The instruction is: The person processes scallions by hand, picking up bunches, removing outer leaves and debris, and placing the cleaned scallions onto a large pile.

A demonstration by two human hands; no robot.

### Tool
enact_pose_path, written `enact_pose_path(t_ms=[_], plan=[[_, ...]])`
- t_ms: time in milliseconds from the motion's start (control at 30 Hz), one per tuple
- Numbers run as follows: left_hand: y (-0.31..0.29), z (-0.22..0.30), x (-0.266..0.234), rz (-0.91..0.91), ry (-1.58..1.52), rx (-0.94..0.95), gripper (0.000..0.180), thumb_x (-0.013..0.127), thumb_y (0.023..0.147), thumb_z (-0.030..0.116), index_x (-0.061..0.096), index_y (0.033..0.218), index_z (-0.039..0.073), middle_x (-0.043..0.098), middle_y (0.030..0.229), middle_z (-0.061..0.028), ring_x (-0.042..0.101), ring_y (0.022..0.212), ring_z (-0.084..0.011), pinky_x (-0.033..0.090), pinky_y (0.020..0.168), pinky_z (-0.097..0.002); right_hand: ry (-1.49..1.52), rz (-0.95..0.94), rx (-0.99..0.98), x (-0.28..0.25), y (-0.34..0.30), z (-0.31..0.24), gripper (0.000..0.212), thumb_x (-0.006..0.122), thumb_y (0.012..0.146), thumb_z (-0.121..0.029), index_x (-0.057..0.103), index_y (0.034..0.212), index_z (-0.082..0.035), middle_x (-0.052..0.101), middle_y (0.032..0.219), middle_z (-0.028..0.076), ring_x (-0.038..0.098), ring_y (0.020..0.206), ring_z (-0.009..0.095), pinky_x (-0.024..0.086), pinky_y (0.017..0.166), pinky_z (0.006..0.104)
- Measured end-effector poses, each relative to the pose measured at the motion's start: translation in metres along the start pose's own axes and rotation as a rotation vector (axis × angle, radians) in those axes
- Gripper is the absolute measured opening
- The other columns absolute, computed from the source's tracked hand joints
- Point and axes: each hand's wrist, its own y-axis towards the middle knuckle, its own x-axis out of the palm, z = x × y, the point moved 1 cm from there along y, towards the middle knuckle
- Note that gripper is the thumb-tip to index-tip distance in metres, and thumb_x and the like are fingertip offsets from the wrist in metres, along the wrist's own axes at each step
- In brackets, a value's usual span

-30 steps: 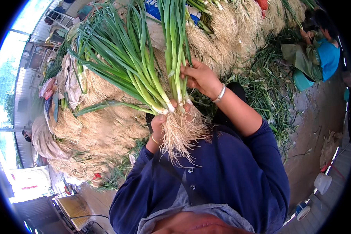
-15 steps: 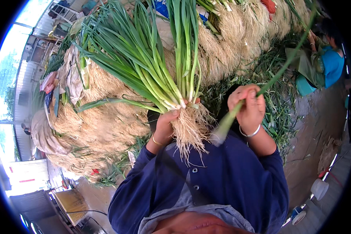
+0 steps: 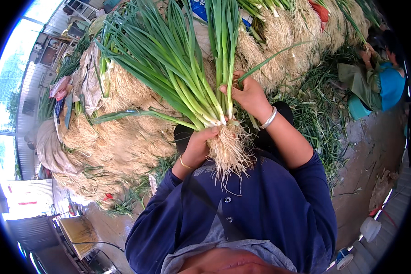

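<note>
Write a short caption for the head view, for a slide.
Left hand grips a bunch of green onions at the roots while right hand pinches its leaves.

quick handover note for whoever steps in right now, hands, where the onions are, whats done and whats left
Left hand: gripping the bunch of green onions just above the roots, leaves fanning up and away.
Right hand: pinching stalks on the bunch's right side, a loose leaf sticking out.
Done: a thick bunch gathered; stacked onion piles behind it.
Left: judging by this, straighten the stalks; no tie shows on the bunch.
</note>
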Motion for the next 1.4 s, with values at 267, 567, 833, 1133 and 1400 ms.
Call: enact_pose_path(t_ms=[267, 567, 833, 1133, 1400], plan=[[0.003, -0.012, -0.018, 0.028, -0.067, 0.015, 0.053, 0.054, 0.082, 0.024, 0.044, 0.127, -0.002, 0.058, 0.113, -0.0217, 0.063, 0.092, -0.0286, 0.052, 0.082, -0.0389, -0.039, -0.036, 0.052, -0.009, -0.021, -0.007, 0.009, 0.055, 0.089, -0.01, 0.055, 0.087, -0.002, 0.056, 0.07, 0.003, 0.053, 0.059, 0.011, 0.044, 0.056, 0.0264], [0.006, -0.011, -0.023, -0.099, -0.153, -0.014, 0.052, 0.056, 0.08, 0.023, 0.046, 0.125, -0.002, 0.058, 0.115, -0.019, 0.06, 0.101, -0.0277, 0.047, 0.09, -0.038, 0.248, 0.043, -0.004, -0.021, -0.051, -0.018, 0.02, 0.043, 0.097, -0.014, 0.054, 0.108, -0.001, 0.062, 0.079, 0.004, 0.038, 0.043, 0.002, 0.032, 0.039, 0.0172], [0.003, -0.011, -0.027, -0.063, -0.136, -0.006, 0.055, 0.058, 0.077, 0.025, 0.047, 0.124, -0.002, 0.058, 0.115, -0.0209, 0.059, 0.102, -0.0293, 0.047, 0.091, -0.0387, 0.799, -0.237, 0.164, -0.016, 0.006, -0.008, 0.011, 0.05, 0.094, -0.015, 0.054, 0.097, -0.005, 0.049, 0.063, -0.002, 0.038, 0.048, 0.005, 0.03, 0.046, 0.0195], [0.009, -0.013, -0.019, -0.13, -0.177, 0.015, 0.053, 0.06, 0.077, 0.025, 0.047, 0.121, -0.002, 0.059, 0.112, -0.0183, 0.059, 0.102, -0.0282, 0.047, 0.091, -0.0373, 0.73, -0.105, 0.13, -0.036, -0.04, -0.004, 0.018, 0.053, 0.092, -0.013, 0.055, 0.108, -0.004, 0.064, 0.099, 0.013, 0.047, 0.053, 0.008, 0.041, 0.05, 0.0203], [0.004, -0.008, -0.015, -0.058, -0.115, -0.001, 0.054, 0.06, 0.077, 0.025, 0.048, 0.122, -0.003, 0.058, 0.114, -0.0199, 0.059, 0.105, -0.0299, 0.046, 0.093, -0.0383, 0.947, -0.22, 0.171, -0.023, 0.014, -0.009, 0.018, 0.055, 0.089, -0.005, 0.056, 0.106, -0.003, 0.059, 0.084, 0.003, 0.048, 0.055, 0.007, 0.04, 0.052, 0.0215]])
